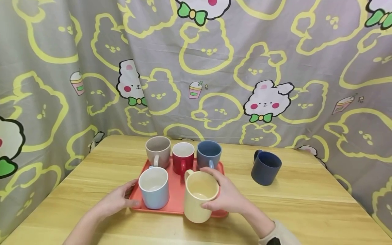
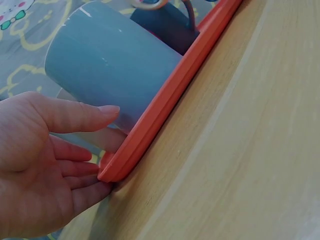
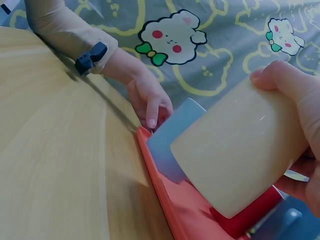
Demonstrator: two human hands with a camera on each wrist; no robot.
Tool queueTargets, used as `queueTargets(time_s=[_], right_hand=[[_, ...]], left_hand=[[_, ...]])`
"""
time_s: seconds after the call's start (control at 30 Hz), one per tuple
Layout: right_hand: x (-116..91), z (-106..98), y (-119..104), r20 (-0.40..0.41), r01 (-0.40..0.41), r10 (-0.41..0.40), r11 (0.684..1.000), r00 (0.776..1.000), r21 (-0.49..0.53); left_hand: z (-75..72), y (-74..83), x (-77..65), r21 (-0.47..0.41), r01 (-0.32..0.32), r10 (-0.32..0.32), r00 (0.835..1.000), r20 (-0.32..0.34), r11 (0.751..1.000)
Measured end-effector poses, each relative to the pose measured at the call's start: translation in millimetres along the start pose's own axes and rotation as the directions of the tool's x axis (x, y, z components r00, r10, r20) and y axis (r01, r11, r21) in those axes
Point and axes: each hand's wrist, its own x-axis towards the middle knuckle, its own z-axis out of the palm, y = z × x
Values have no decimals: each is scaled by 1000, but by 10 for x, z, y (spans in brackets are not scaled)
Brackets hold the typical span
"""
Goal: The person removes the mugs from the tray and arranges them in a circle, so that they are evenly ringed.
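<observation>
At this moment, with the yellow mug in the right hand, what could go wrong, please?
The right hand grips the yellow mug by its body, away from its handle, so it might slip.
The yellow mug is close to the red mug and the light blue mug; careless lowering could knock one of them.
The left hand touches the tray near the light blue mug; a push there could perhaps shift the tray.

L fingers (image 2: 90,194) prob. against tray (image 2: 164,100)
</observation>
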Motion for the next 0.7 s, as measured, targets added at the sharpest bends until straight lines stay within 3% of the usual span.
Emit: queueTargets(time_s=[0.2,0.47,0.7], right_hand=[[-228,-224,51,-56,-19,16,998,998,-55],[-405,-561,182,-217,-34,-11,979,976,-201],[-451,-778,376,-331,-174,64,934,942,-313]], left_hand=[[-17,-2,1,9,-2,3,1000,-3,1000],[-18,19,-8,-20,37,-37,999,9,999],[1,18,-2,-47,12,-10,1000,22,999]])
